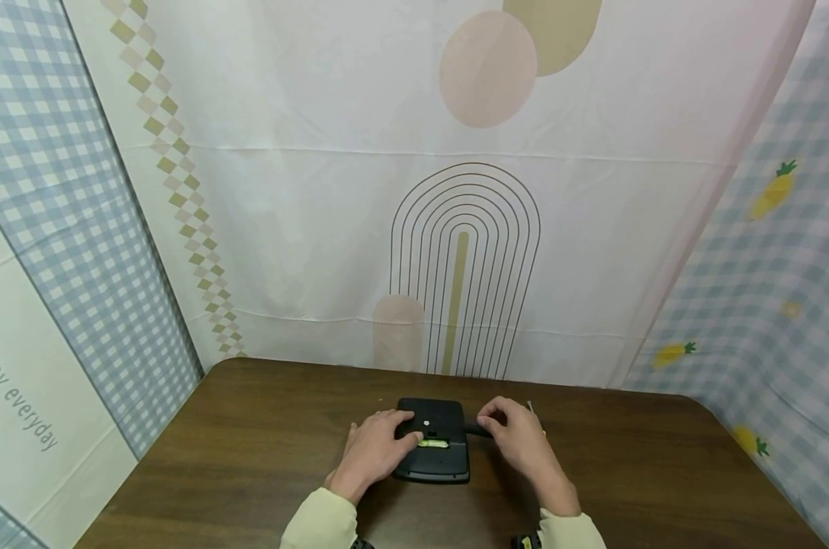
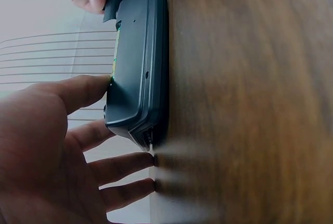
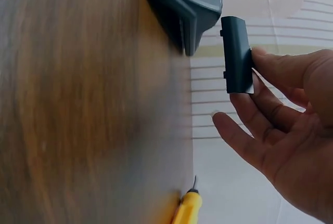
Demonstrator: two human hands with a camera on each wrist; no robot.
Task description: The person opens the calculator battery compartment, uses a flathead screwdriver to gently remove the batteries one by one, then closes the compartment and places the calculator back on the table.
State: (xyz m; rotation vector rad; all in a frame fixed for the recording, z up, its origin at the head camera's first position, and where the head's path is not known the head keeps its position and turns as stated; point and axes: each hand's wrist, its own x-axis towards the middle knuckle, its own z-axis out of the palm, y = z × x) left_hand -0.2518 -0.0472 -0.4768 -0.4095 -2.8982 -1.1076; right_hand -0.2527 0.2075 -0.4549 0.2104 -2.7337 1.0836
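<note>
Black calculator-like device: lies back side up on the brown table point(image 1: 284, 427), between the two hands; its exact type is not certain from the back point(image 1: 431, 463).
Battery slot: uncovered in the device's back, with a yellow-green battery point(image 1: 433, 443) seated in it, long axis running crosswise from the device's left side toward its right.
Black battery cover: just beyond the device's right edge, raised off the table point(image 3: 238, 55); whether its near end touches that edge is not clear.
Cover's long axis: points sideways from the device's right edge, roughly in line with the battery; two small tabs stand on its table-facing side.
Right hand: pinches the cover between thumb and fingers, to the right of the device point(image 1: 524, 438); it lies nearer the device's right edge than the left hand does.
Left hand: unclenched, at the device's left side, fingers extended point(image 1: 380, 446); its thumb rests on the back beside the battery, making this the hand nearer the slot.
Slot from right hand: leftward, across the device's right edge.
Yellow-handled screwdriver: to the device's right, past the right hand, shaft pointing away from the person point(image 3: 188, 209).
</note>
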